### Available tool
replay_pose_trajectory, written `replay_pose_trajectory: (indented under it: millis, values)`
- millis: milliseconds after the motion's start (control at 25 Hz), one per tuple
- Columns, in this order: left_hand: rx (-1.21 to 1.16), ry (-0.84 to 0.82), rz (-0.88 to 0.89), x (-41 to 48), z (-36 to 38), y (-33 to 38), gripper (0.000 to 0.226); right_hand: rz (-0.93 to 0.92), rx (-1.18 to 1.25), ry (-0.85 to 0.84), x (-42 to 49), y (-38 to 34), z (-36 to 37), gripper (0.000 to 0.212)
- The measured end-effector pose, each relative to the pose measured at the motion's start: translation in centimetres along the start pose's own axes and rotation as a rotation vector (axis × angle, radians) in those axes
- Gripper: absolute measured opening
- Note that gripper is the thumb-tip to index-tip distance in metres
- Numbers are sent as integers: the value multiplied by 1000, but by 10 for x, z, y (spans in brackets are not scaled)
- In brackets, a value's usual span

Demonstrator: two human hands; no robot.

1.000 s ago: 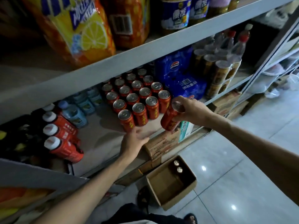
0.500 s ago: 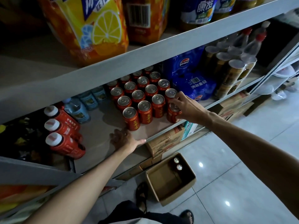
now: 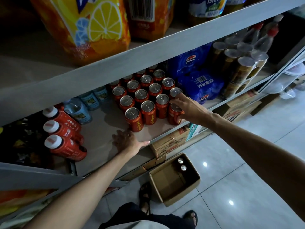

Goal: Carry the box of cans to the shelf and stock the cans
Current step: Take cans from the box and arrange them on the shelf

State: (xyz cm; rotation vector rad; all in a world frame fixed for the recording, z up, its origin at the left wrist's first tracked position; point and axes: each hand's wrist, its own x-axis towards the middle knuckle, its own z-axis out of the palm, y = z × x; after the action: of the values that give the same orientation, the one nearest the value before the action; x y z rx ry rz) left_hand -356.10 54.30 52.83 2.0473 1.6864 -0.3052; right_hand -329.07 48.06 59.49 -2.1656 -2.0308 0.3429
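Observation:
Several red cans (image 3: 147, 100) stand upright in rows on the middle shelf (image 3: 102, 129). My right hand (image 3: 188, 108) grips the front right can (image 3: 174, 115), which stands on the shelf at the end of the front row. My left hand (image 3: 127, 142) lies flat and open on the shelf board, just in front of the front left can (image 3: 134, 119). On the floor below sits the open cardboard box (image 3: 168, 182) with two cans (image 3: 182, 164) upright in its far corner.
Red bottles (image 3: 62, 134) lie at the shelf's left, blue Pepsi packs (image 3: 198, 80) and wrapped tall cans (image 3: 237, 70) stand to the right. Closed cartons (image 3: 170, 142) sit under the shelf. My sandalled feet (image 3: 145, 199) stand on grey tiles beside the box.
My right hand brought a can from the air down onto the shelf at the front row's right end. My left hand slid further onto the shelf board.

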Motion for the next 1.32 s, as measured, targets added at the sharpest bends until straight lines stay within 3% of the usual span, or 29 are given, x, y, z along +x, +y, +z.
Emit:
replay_pose_trajectory:
  millis: [200,400,800,1040,1120,1200,1240,1320]
  values:
    - [-7,-18,4,2,3,-1,124,32,22,68,-7,-6,4,85]
    - [-26,-8,10,0,3,-1,121,289,10,165,-11,-26,4,85]
    - [-52,-26,-5,-9,-5,3,117,343,148,204,-16,-37,9,76]
    - [-136,-2,7,-40,2,3,99,403,375,310,-55,-36,21,89]
    - [-41,160,113,-71,15,13,80,455,398,326,-92,-26,36,71]
    - [6,286,338,-95,30,31,59,553,480,280,-133,-10,59,49]
    - [-22,262,445,-105,36,41,50,609,521,228,-151,-1,74,40]
    - [-76,63,563,-110,59,62,38,727,590,121,-183,17,106,27]
